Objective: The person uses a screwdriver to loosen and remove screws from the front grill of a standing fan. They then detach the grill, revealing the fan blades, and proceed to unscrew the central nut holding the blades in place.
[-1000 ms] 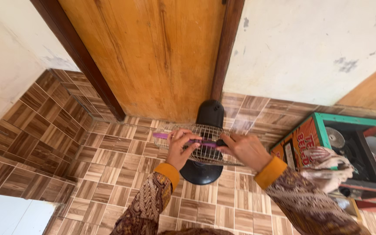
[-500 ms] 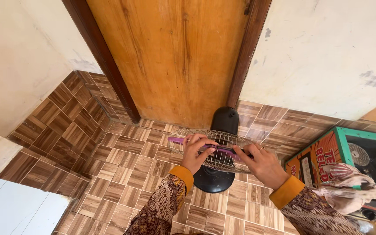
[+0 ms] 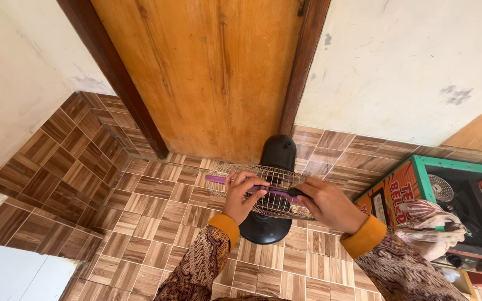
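A small black stand fan sits on the brown tiled floor in front of a wooden door, its motor housing (image 3: 278, 151) at the back and its round base (image 3: 263, 229) near me. Its wire grille (image 3: 274, 177) faces up with a purple rim band (image 3: 218, 179) across it. My left hand (image 3: 242, 195) grips the front of the grille and the purple band. My right hand (image 3: 326, 203) holds the grille's right side, fingers closed around a dark piece at the purple band's end.
The wooden door (image 3: 207, 72) with a dark frame stands behind the fan. At the right is a green-edged box (image 3: 428, 167) holding a cloth (image 3: 430, 226) and other items. A white wall (image 3: 408, 67) rises at the right; a pale slab (image 3: 12, 273) lies at bottom left.
The view has tilted upward and shifted, so the fan and my hands sit lower and more to the right. Both hands stay on the grille in much the same grip.
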